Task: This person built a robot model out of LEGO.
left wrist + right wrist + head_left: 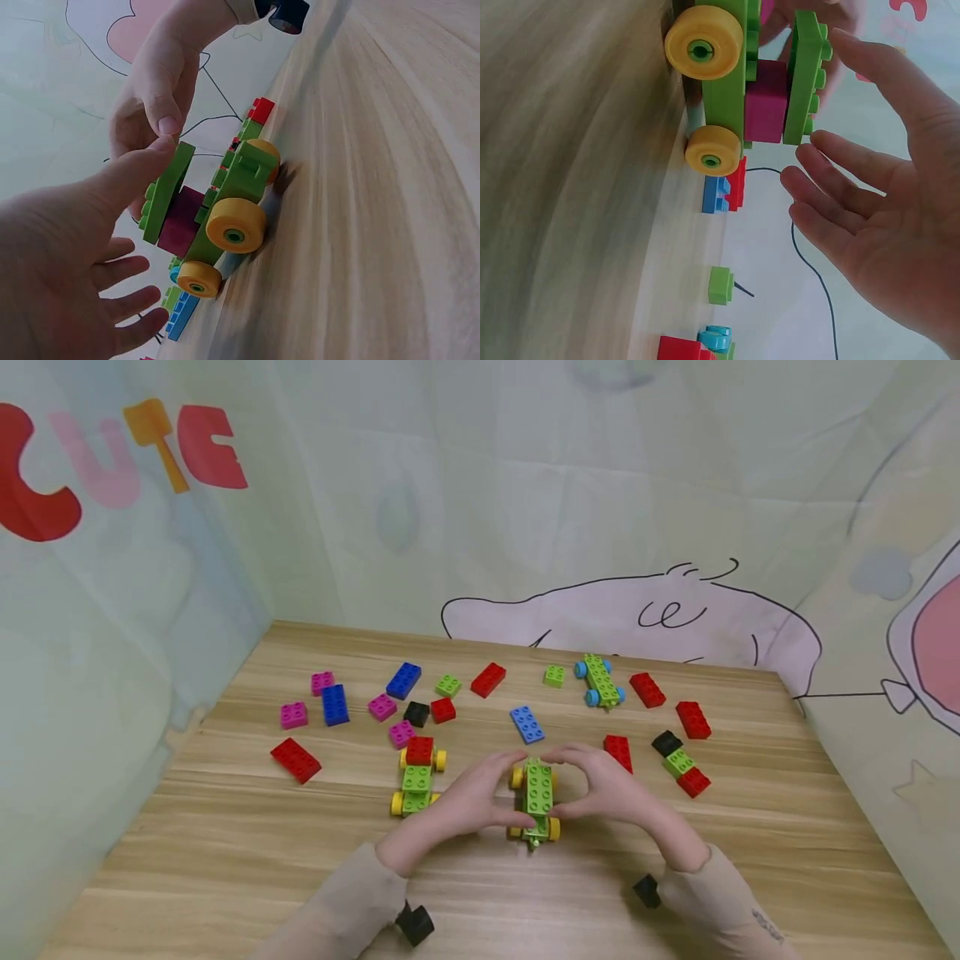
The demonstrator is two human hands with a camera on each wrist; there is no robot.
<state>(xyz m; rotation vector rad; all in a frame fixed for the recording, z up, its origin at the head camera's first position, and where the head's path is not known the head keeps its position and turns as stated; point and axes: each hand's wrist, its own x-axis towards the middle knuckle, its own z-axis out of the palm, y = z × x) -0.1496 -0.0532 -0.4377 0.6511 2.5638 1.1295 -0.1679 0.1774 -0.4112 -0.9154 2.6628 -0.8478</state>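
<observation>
Between my two hands stands a toy car with a lime green base and yellow wheels. On its base sits a magenta brick, and over that lies a long lime green plate, tilted against the base. My left hand curves along the car's left side, fingers spread, its thumb tip at the plate's near end; whether it touches cannot be told. My right hand arches on the other side, fingers loosely extended close to the plate. Neither hand grips anything.
Left of the car stands a second yellow-wheeled car carrying green and red bricks. A blue-wheeled base is at the back. Loose bricks lie around, among them a light blue one, a red one and a joined black-green-red row.
</observation>
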